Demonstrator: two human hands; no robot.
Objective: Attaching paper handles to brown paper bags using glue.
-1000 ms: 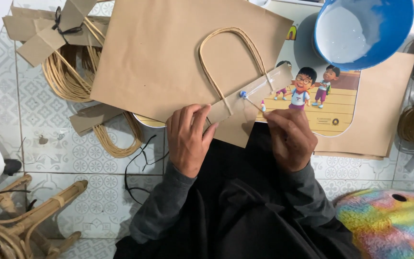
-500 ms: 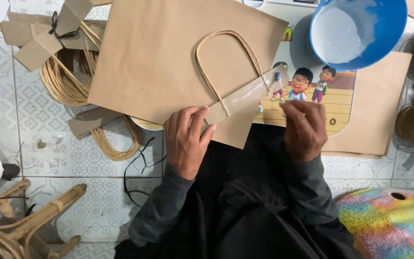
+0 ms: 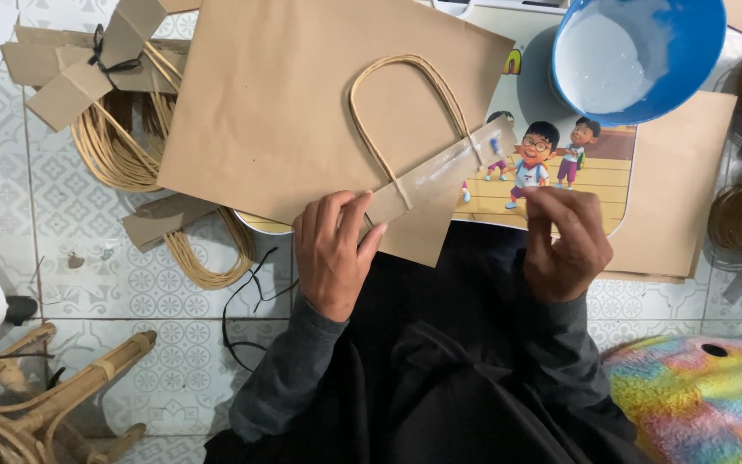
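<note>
- Pressing w/ left hand (image 3: 332, 253): fingers flat, open grip, on paper strip (image 3: 440, 176) w/ twine handle (image 3: 405, 112) atop brown bag (image 3: 302, 112).
- Right hand (image 3: 564, 245) has shifted off strip since earlier; loosely curled, holds nothing visible; strip looks stuck.

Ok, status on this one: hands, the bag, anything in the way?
Left hand pressing the handle strip onto the brown paper bag. Right hand at the strip's far end, grip unclear. Blue glue bowl close by, not obstructing.

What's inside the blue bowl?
The round blue plastic bowl holds a thin white liquid coating its bottom. Its upper edge runs out of view, so that part stays unseen.
</note>
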